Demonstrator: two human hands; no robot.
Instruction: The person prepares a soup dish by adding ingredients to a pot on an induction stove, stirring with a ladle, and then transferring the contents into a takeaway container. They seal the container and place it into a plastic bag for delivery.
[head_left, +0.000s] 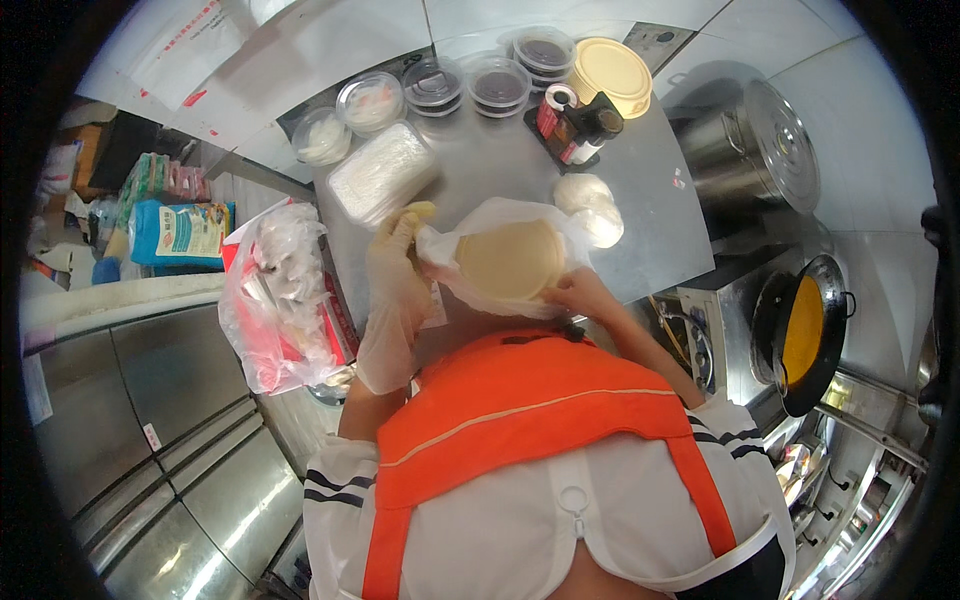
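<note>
A round beige lidded container (511, 259) sits inside a translucent plastic bag (491, 217) in front of my body, over the near part of the steel table (480, 161). My left hand (397, 251), in a loose clear plastic glove, is at the bag's left side, its fingers closed on the bag's edge beside a small yellowish piece (422, 209). Bare, my right hand (574, 291) grips the bag at its lower right, against the container's rim. Just beyond the bag on the right lie white wrapped bundles (589, 201).
Plastic-wrapped tray (384, 171), lidded tubs (499, 84), stacked beige lids (612, 71) and a black holder with bottles (570, 127) line the table's back. Left is a bag-filled red box (281, 292). Right are a steel pot (739, 150) and a wok of orange liquid (802, 334).
</note>
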